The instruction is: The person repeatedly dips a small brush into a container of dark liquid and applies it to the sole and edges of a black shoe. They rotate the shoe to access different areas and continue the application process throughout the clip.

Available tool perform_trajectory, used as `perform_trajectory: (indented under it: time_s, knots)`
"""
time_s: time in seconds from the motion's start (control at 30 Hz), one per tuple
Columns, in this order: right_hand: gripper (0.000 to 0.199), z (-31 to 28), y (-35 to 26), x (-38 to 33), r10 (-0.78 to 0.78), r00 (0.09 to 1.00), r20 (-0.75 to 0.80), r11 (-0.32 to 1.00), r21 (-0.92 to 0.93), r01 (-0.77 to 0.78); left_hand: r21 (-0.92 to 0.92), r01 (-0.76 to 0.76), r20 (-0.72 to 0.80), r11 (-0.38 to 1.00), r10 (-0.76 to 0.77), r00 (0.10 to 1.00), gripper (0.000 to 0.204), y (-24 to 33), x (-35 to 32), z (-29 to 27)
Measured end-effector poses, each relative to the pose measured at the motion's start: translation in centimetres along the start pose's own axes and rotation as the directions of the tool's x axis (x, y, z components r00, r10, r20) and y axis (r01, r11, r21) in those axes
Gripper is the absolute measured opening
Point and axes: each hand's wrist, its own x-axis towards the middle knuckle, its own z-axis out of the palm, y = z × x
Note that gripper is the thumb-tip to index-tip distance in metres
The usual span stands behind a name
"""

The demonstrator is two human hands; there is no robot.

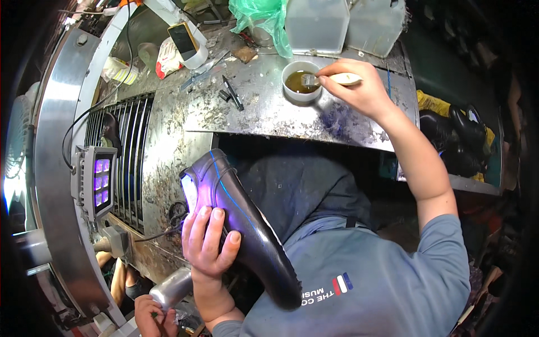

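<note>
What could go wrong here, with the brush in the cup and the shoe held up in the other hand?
1. The right hand dips the brush in the small white cup of brown liquid; a loaded brush could drip on the metal bench or the lap.
2. The left hand alone holds the black shoe mid-air; it might slip.

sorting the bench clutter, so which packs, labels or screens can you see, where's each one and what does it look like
Phone: far left of the bench, lying on a white roll, screen dark, yellow edge.
Snack packet: beside the phone, crumpled, white and red.
Two plastic jugs: back of the bench, boxy, cloudy white.
Green bag: left of the jugs, thin, bunched.
Lamp panel: left rim, grey box, glowing purple squares.
</note>
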Motion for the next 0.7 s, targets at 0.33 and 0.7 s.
perform_trajectory:
  time_s: [0.33, 0.7]
  knots:
    - [0.023, 1.0, -7.5, -3.1, -0.144, 0.963, 0.229, 0.747, 0.663, -0.046, 0.023, -0.043, 0.074, 0.999, 0.041, 0.996, 0.039, 0.1, -0.2, -0.8]
    - [0.017, 4.0, -11.4, -1.6, -0.411, 0.911, 0.028, 0.726, 0.615, 0.309, 0.04, -0.051, 0.14, 0.998, 0.044, 0.989, 0.039, 0.4, -0.8, -1.5]
